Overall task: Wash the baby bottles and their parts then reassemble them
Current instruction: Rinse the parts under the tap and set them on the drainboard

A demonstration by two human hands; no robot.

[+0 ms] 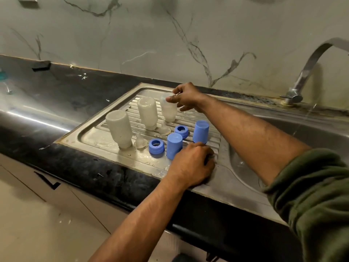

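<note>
**Bottles and parts on the drainboard, both hands down among them**

Landmark: the steel drainboard (pixel 105 133) set into the dark surface (pixel 62 95).

- Three cloudy bottles stand mouth-down on the drainboard ribs. Near-left bottle (pixel 119 129) leans slightly; middle bottle (pixel 147 112) sits further back; far bottle (pixel 168 110) is at the back of the drainboard.
- Your right hand (pixel 186 97) reaches across to the far bottle, thumb and fingers curled round its upturned base, grasping it. The bottle's mouth looks to be on the ribs; contact is hard to confirm.
- Your left hand (pixel 190 165) rests at the drainboard's front right corner, fingers curled under, just beside the nearer blue cap. You cannot tell from here whether it holds anything; the fingertips are hidden.
- Two blue caps stand upright on the drainboard: one (pixel 174 145) near the front, touching or almost touching your left hand, the other (pixel 201 131) toward the right edge.
- Two blue collar rings lie open side up: one (pixel 156 145) near the front, beside the front cap, one (pixel 181 131) between the two caps, further back.
- Two clear teats stand on the drainboard: one (pixel 140 142) between the near-left bottle and the front ring, one (pixel 164 129) at the foot of the middle bottle.
- Water beads on the drainboard front.
- Right of the drainboard: the sink basin (pixel 283 129), with a thin stream falling from the tap (pixel 309 69).
- Green sleeve (pixel 317 190) pushed up on your right arm.
</note>
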